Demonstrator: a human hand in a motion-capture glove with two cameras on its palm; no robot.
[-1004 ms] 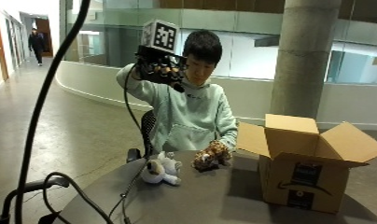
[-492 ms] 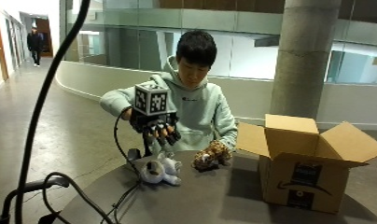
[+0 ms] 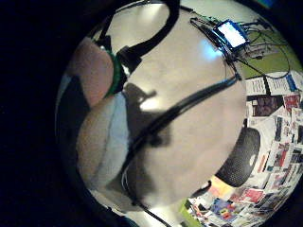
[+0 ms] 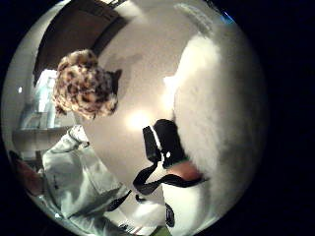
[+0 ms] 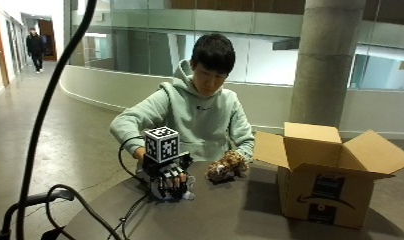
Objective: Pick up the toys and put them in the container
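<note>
A white plush toy (image 5: 157, 193) lies on the grey table (image 5: 255, 215) in front of the person. My gloved right hand (image 5: 169, 179) is down on top of it, fingers (image 5: 174, 189) curled over its body. In the thumb side palm view the white plush toy (image 4: 216, 113) fills much of the picture, close to the palm. In the little finger side view the toy (image 3: 102, 137) shows a green band. A leopard-spotted plush toy (image 5: 225, 167) sits beside it on the table, also seen as the leopard toy (image 4: 84, 91). The open cardboard box (image 5: 325, 175) stands to the right.
The box's flaps (image 5: 378, 152) stand open and spread outward. The person's bare left hand is at the leopard toy. Black cables (image 5: 132, 212) trail across the table's near left part. A thick black pole (image 5: 52, 100) crosses the foreground on the left.
My gloved hand came down from beside the person's head to the table and now lies over the white plush toy. The leopard toy and the box have not moved.
</note>
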